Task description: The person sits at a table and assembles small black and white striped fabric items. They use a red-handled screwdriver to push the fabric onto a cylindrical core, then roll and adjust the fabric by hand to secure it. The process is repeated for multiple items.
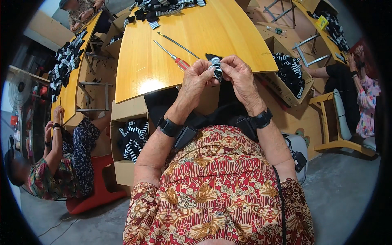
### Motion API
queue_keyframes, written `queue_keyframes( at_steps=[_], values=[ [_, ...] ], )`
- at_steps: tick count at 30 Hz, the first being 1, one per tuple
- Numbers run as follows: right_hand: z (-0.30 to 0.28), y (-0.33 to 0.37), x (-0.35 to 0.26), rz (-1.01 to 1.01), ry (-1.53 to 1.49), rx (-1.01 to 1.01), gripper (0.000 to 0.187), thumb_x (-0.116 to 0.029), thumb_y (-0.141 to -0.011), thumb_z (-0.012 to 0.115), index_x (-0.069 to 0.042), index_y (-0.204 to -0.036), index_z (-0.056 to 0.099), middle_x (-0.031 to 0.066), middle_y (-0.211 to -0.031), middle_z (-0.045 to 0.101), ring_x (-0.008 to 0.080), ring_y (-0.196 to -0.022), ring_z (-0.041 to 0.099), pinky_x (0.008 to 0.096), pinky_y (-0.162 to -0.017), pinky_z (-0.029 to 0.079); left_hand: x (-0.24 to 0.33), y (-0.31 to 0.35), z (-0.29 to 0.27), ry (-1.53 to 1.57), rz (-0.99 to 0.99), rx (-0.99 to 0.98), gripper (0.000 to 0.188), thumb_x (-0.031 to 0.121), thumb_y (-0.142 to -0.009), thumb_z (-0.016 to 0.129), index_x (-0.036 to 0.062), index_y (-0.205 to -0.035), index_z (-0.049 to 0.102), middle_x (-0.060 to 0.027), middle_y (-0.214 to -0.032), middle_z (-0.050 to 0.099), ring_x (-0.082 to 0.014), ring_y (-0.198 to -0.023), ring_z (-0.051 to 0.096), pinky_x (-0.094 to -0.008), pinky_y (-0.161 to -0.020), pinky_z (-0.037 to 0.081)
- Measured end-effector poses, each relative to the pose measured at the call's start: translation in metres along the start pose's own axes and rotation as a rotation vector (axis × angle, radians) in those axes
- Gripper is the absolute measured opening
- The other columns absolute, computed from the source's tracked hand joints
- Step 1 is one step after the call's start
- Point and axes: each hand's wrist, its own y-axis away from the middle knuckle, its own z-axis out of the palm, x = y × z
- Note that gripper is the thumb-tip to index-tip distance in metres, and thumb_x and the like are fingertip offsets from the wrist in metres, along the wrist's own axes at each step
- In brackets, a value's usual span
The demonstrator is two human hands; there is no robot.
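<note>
Over the near edge of the yellow table, both my hands pinch a small black-and-white striped knit piece that looks like a sock [218, 73]. My left hand [196, 79] is closed on its left side, thumb and forefinger together. On the other side my right hand [239, 78] grips it the same way. A rounded opening in the knit faces me, and a dark end sticks out beyond the fingers. Just past my left hand lies a screwdriver [180, 62] with a red handle. Beside it rests a thin dark rod [178, 44], its near end close to my fingers.
Striped knit pieces [153, 14] lie heaped at the far end of the table [220, 28]. Cardboard boxes with more stand at left [115, 139] and right [281, 87]. People sit at side tables, one on a red chair [96, 192] at left, another at far right.
</note>
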Motion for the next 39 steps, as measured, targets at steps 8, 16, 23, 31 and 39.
queue_keyframes(
  at_steps=[8,16,23,31,39],
  values=[
    [-0.001,-0.001,-0.003,0.161,-0.201,-0.019,0.013,-0.014,-0.088,0.066,-0.006,-0.097,0.061,-0.0028,-0.085,0.061,0.0043,-0.073,0.053,0.0184,-0.066,0.043,-0.006,-0.009,0.001,0.073,0.12,0.077,0.012,0.013,-0.091,0.063,0.007,-0.099,0.057,-0.0001,-0.089,0.063,-0.0083,-0.075,0.061,-0.0212,-0.068,0.049],
    [0.004,-0.002,-0.002,0.036,-0.211,0.01,0.014,-0.014,-0.088,0.067,-0.006,-0.097,0.059,-0.0013,-0.084,0.062,0.0051,-0.07,0.053,0.0184,-0.065,0.043,-0.003,-0.007,0.006,-0.156,0.11,0.039,0.01,0.015,-0.093,0.06,0.0062,-0.098,0.059,0.0001,-0.091,0.063,-0.0066,-0.081,0.059,-0.0198,-0.068,0.046],
    [0.005,0.001,-0.005,0.087,-0.076,-0.01,0.012,-0.012,-0.086,0.068,-0.006,-0.093,0.061,-0.0029,-0.081,0.06,0.0034,-0.071,0.051,0.0174,-0.065,0.041,-0.007,-0.01,0.0,-0.261,0.226,0.095,0.013,0.014,-0.092,0.058,0.003,-0.099,0.059,-0.0002,-0.087,0.059,-0.007,-0.082,0.057,-0.0218,-0.072,0.048],
    [0.011,-0.003,0.003,-0.12,0.013,0.151,0.006,-0.005,-0.087,0.063,-0.006,-0.085,0.058,-0.0029,-0.078,0.057,0.0034,-0.067,0.05,0.0179,-0.057,0.039,-0.008,-0.008,0.007,-0.217,0.13,0.092,0.012,0.013,-0.092,0.06,0.002,-0.096,0.06,-0.002,-0.087,0.061,-0.0079,-0.079,0.058,-0.0218,-0.072,0.047],
    [0.009,-0.001,0.0,-0.082,0.004,0.08,0.005,-0.006,-0.088,0.062,-0.006,-0.088,0.057,-0.0017,-0.076,0.058,0.003,-0.063,0.051,0.0166,-0.055,0.039,-0.008,-0.011,0.007,-0.048,0.001,0.103,0.009,0.008,-0.09,0.06,0.0014,-0.095,0.058,-0.0032,-0.083,0.062,-0.0084,-0.069,0.058,-0.0206,-0.063,0.048]
  ],
)
